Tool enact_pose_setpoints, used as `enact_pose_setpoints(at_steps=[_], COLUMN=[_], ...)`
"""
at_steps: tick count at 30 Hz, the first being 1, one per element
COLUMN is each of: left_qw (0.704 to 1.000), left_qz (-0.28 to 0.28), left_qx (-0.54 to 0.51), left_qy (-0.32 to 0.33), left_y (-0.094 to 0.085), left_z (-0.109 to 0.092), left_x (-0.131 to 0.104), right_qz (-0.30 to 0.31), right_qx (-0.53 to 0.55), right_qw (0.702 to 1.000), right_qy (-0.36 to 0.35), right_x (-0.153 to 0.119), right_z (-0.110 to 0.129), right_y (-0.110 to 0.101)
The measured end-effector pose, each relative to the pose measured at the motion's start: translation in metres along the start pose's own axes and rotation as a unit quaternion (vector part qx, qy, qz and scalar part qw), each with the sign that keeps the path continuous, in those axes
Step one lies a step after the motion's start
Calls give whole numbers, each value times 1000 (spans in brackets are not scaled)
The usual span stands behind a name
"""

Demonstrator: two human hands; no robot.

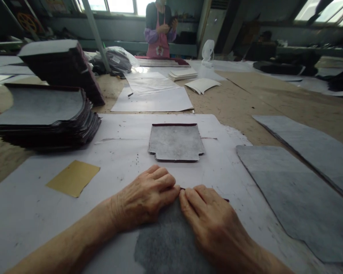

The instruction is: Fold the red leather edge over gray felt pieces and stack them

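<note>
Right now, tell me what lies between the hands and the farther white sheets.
A notched grey piece, on the nearer white paper, in the head view.

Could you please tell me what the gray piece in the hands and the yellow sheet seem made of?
Gray piece: probably matte nonwoven fabric, given its mottled face. Yellow sheet: perhaps paper or card, being flat, dull and evenly coloured.

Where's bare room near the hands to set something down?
Bare white sheet shows between the tan piece and left forearm, and between the small notched piece and nearer grey panel. It's crowded where the left hand and right hand lie over grey material, and upper left around the stacks.
</note>
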State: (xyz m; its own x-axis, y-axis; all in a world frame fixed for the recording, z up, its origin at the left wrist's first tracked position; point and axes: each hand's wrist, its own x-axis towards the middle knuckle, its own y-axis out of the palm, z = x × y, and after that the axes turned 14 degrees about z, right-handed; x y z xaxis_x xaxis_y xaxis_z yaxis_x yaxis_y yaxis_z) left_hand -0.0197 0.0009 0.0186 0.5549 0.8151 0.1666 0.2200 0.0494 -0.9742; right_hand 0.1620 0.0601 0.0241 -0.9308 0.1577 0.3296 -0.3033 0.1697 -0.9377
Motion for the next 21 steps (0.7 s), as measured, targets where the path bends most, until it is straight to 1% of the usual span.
enact_pose_setpoints(at_steps=[2, 6, 11, 16, 19, 21], left_qw=[999, 997, 998, 999, 1000, 1000], left_qz=[-5, -25, -20, -8, 3, 9], left_qx=[-32, -75, -57, -31, -23, -22], left_qy=[-5, -10, -19, -14, -19, -19], left_y=[-2, -7, -9, -9, -9, -10], left_z=[4, 13, 16, 12, 10, 10], left_x=[-4, -16, -23, -20, -18, -18], right_qz=[-2, -9, 6, 50, 78, 95], right_qx=[21, 58, 41, 8, -17, -11], right_qw=[1000, 998, 999, 999, 996, 995], right_qy=[-11, -8, -7, -14, -28, -33], right_x=[-3, -9, -9, -5, 4, 12], right_z=[-2, -9, -10, -5, -4, -4], right_y=[4, 7, 8, 5, 0, -3])
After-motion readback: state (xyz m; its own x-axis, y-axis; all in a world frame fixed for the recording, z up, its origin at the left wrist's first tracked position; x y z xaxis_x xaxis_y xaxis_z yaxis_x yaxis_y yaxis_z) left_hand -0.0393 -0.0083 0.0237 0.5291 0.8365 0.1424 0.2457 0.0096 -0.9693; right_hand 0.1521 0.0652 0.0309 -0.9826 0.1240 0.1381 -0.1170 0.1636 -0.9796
